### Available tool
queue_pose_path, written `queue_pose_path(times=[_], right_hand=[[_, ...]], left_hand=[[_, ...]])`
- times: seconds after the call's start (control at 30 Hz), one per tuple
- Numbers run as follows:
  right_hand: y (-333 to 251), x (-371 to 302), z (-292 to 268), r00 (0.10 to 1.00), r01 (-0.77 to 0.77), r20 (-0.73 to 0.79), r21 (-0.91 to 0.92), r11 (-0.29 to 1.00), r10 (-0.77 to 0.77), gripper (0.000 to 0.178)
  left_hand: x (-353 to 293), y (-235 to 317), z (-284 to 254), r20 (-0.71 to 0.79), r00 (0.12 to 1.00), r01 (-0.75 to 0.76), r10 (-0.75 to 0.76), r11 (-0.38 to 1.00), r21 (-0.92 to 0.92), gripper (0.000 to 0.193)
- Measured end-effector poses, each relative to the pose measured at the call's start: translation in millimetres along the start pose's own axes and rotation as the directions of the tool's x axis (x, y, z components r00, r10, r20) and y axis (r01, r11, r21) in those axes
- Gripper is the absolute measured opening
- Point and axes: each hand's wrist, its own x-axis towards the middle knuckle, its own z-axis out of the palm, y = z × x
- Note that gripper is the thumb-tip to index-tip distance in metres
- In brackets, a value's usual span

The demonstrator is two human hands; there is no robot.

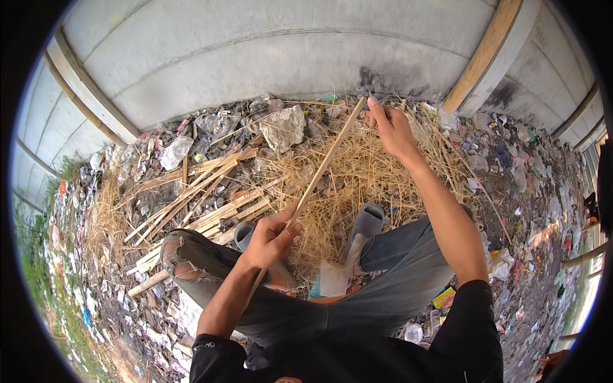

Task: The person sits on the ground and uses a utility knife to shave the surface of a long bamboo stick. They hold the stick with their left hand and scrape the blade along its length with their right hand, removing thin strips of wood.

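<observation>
A long, pale bamboo strip point(327, 159) slants away from me, its lower end passing beneath my left forearm. My left hand point(271, 241) is closed round it, thumb along the side. By the strip's far end, my right hand point(393, 129) is closed with the thumb pointing up; a small dark thing shows at its fingertips, too little of it to name. Beyond my left knee lies a loose pile of similar split strips point(207, 188). Dry straw-like shavings point(364, 179) cover the ground beneath the strip and around my sandalled feet.
A grey panel wall point(274, 64) with wooden posts point(482, 57) closes off the far side. In front of it sits a pale rock point(283, 127). Plastic scraps and litter point(511, 159) spread over the ground on both sides. A clear plastic cup point(414, 332) lies near my right thigh.
</observation>
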Motion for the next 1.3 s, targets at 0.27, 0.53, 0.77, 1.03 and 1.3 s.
queue_pose_path(times=[0.27,0.53,0.77,1.03,1.3], right_hand=[[-47.1,-54.5,43.9,0.890,-0.403,0.418,0.530,0.746,0.184,0.031],[-37.2,8.0,-19.1,0.954,-0.298,0.105,0.454,0.840,0.282,0.041],[-40.0,-12.9,-34.1,0.998,0.004,0.058,-0.157,0.988,0.005,0.052],[-36.6,12.8,-45.0,0.989,-0.150,-0.080,-0.509,0.847,0.127,0.059],[-56.6,-42.9,6.7,0.982,0.122,0.187,-0.581,0.805,-0.014,0.058]], left_hand=[[-0.9,6.0,-5.1,0.108,0.994,0.006,0.003,0.997,-0.081,0.061],[1.0,-7.6,5.0,0.191,0.982,0.049,0.004,0.961,-0.272,0.058],[1.1,-2.7,5.6,0.107,0.994,-0.009,0.027,0.986,-0.167,0.053],[-0.3,-9.7,8.4,0.091,0.993,-0.077,0.079,0.997,-0.033,0.051],[0.4,-14.0,0.0,-0.024,0.994,-0.109,0.109,0.994,0.016,0.035]])
